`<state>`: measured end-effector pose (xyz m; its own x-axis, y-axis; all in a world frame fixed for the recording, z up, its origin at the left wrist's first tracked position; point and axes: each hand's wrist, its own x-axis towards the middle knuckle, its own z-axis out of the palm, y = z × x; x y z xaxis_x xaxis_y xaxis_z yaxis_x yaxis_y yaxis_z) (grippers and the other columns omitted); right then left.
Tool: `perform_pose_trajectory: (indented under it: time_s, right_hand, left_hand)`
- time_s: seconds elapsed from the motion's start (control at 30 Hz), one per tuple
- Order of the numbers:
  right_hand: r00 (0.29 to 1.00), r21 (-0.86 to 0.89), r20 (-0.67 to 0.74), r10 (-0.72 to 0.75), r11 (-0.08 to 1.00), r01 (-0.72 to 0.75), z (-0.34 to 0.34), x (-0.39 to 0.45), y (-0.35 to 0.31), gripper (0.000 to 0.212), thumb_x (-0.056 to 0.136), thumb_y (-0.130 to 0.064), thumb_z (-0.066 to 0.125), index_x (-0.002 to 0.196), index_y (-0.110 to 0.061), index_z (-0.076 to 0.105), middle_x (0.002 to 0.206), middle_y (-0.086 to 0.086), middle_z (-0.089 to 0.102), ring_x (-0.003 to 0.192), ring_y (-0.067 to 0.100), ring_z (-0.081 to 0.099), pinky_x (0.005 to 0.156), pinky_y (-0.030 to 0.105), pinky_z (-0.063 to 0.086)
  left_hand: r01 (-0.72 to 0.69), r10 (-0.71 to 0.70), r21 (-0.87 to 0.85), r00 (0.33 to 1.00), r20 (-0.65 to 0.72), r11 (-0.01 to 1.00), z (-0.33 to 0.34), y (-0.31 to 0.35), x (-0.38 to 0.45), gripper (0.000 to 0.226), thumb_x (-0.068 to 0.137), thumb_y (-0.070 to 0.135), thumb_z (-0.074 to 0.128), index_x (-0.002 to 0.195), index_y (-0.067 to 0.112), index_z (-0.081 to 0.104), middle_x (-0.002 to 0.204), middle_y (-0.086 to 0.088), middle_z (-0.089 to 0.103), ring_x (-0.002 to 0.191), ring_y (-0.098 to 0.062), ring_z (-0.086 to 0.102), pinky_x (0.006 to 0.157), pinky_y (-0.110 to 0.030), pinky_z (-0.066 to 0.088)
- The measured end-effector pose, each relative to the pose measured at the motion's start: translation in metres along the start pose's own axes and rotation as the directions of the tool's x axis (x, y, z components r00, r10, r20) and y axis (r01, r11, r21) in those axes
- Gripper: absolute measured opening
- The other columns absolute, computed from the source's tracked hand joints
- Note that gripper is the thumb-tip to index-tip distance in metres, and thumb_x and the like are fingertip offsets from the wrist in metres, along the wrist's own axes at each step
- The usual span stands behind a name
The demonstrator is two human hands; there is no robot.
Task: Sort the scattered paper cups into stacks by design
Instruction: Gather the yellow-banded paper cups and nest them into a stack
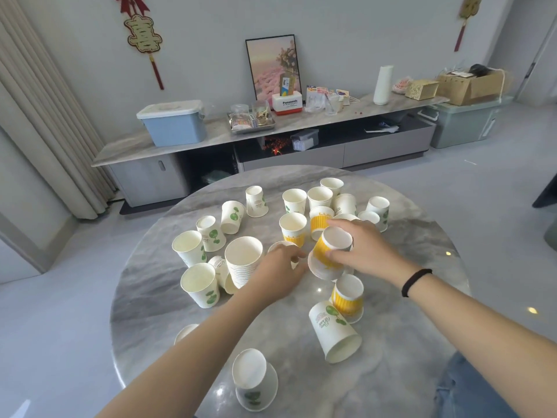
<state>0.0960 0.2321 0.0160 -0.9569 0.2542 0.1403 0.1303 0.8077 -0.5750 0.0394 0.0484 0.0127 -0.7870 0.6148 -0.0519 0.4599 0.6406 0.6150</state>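
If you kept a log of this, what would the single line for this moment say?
right hand: holds yellow cup, bottom up | left hand: fingers by its rim | white stack: upright | green and yellow cups scattered on table

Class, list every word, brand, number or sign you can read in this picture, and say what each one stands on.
"Panasonic": on the white and red box on the long cabinet top.
Gold Chinese character ornament on the wall: a sign, its strokes too blurred to read with certainty.
Script print on the green-leaf cup lying near the table's front: too blurred to read.
Cards behind the box: too small to read.
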Motion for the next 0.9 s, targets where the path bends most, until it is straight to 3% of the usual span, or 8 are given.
perform_pose_trajectory:
  time_s: [0.13,0.27,0.47,0.6,0.67,0.73,0.8,0.9]
  right_hand:
    - [1.000,-0.074,0.022,0.018,0.997,-0.016,-0.016,-0.015,0.011,0.062,0.064,-0.040,0.067,0.124,-0.031,0.054,0.114,0.002,0.060,0.107,0.024,0.055,0.078,0.028,0.044]
    - [0.984,-0.148,0.139,0.108,0.985,-0.088,-0.008,-0.029,0.025,0.062,0.068,-0.041,0.066,0.127,-0.033,0.048,0.127,-0.002,0.055,0.117,0.023,0.051,0.090,0.036,0.047]
    - [0.921,-0.164,0.331,0.206,0.974,-0.158,0.020,-0.037,0.041,0.062,0.073,-0.029,0.067,0.131,-0.026,0.044,0.129,0.003,0.055,0.118,0.024,0.052,0.092,0.035,0.046]
    - [0.920,-0.075,0.320,0.225,0.974,-0.212,0.021,-0.034,0.046,0.059,0.072,-0.027,0.071,0.125,-0.023,0.049,0.124,0.005,0.059,0.111,0.024,0.056,0.085,0.031,0.047]
    - [0.900,0.037,0.309,0.307,0.942,-0.334,0.015,-0.034,0.049,0.052,0.072,-0.028,0.072,0.119,-0.022,0.051,0.115,0.003,0.061,0.093,0.022,0.063,0.071,0.030,0.049]
    - [0.862,0.198,0.312,0.398,0.861,-0.469,0.009,-0.034,0.051,0.042,0.075,-0.028,0.070,0.112,-0.019,0.052,0.101,0.003,0.062,0.067,0.018,0.062,0.059,0.032,0.053]
    - [0.837,0.342,0.303,0.456,0.767,-0.543,0.003,-0.034,0.054,0.038,0.078,-0.027,0.067,0.111,-0.017,0.051,0.097,0.005,0.062,0.063,0.020,0.061,0.055,0.030,0.053]
    - [0.819,0.581,0.319,0.477,0.584,-0.567,-0.004,-0.033,0.052,0.033,0.082,-0.026,0.065,0.110,-0.015,0.051,0.095,0.009,0.063,0.069,0.027,0.064,0.065,0.034,0.055]
  left_hand:
    - [0.078,-0.068,-0.086,0.991,0.112,0.993,0.017,0.008,0.009,0.034,0.093,0.020,0.043,0.124,0.017,0.055,0.119,-0.007,0.063,0.098,-0.022,0.062,0.081,-0.026,0.047]
    - [0.108,-0.083,-0.117,0.977,0.196,0.987,0.032,0.016,0.014,0.027,0.091,0.014,0.038,0.111,0.016,0.057,0.114,-0.013,0.064,0.091,-0.026,0.064,0.083,-0.038,0.056]
    - [0.222,-0.175,-0.136,0.940,0.294,0.965,0.046,0.020,0.022,0.041,0.090,0.009,0.037,0.129,0.009,0.049,0.115,-0.016,0.064,0.098,-0.033,0.068,0.086,-0.042,0.056]
    - [0.253,-0.199,-0.128,0.922,0.331,0.959,0.050,0.021,0.023,0.043,0.090,0.007,0.038,0.132,0.006,0.047,0.114,-0.017,0.062,0.097,-0.031,0.066,0.091,-0.042,0.054]
    - [0.254,-0.201,-0.120,0.918,0.341,0.960,0.051,0.024,0.024,0.041,0.091,0.009,0.037,0.130,0.006,0.049,0.116,-0.013,0.059,0.102,-0.032,0.066,0.093,-0.042,0.053]
    - [0.246,-0.195,-0.099,0.913,0.359,0.964,0.052,0.027,0.024,0.028,0.092,0.010,0.035,0.105,0.008,0.060,0.111,-0.010,0.057,0.099,-0.030,0.063,0.092,-0.042,0.053]
    - [0.242,-0.199,-0.073,0.907,0.372,0.968,0.052,0.030,0.026,0.024,0.093,0.011,0.035,0.079,0.012,0.054,0.092,-0.008,0.052,0.091,-0.025,0.055,0.090,-0.042,0.053]
    - [0.302,-0.208,-0.271,0.922,0.326,0.914,0.052,0.031,0.028,0.023,0.094,0.019,0.043,0.109,0.011,0.059,0.098,-0.008,0.056,0.085,-0.022,0.054,0.069,-0.031,0.050]
